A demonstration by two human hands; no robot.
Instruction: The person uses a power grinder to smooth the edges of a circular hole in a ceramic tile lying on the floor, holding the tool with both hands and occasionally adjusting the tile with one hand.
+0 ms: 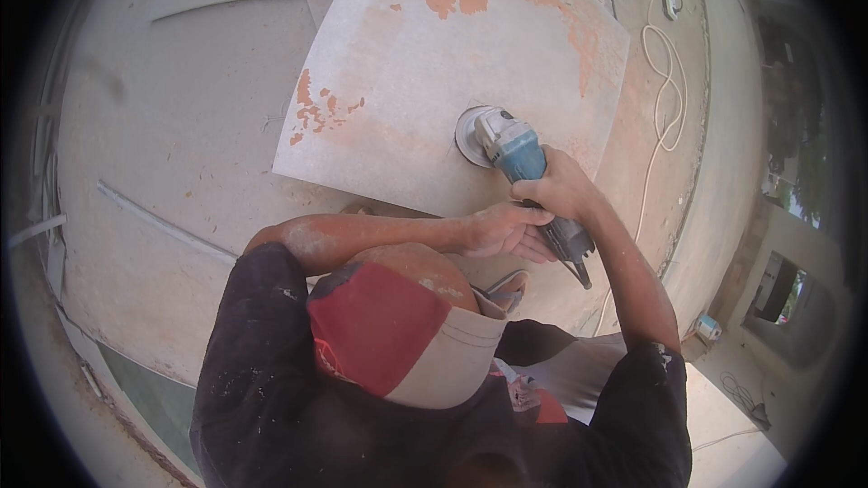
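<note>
My right hand [562,188] is wrapped around the blue and black body of an angle grinder [520,154]. The grinder's round pale disc [470,137] lies against a large whitish panel [398,90] marked with patches of orange-brown coating. Just left of the tool's black rear end, my left hand [508,230] is turned palm up with fingers stretched out. Its fingertips reach the rear part of the grinder; whether they bear any of its weight cannot be seen. From the rear end a dark cord stub [583,276] points down.
A pale cable [674,113] runs in loops along the right, up to a white power strip [669,0]. On the dusty floor [181,126] at left lies a thin strip [163,217]. A small blue and white object [708,327] stands far right.
</note>
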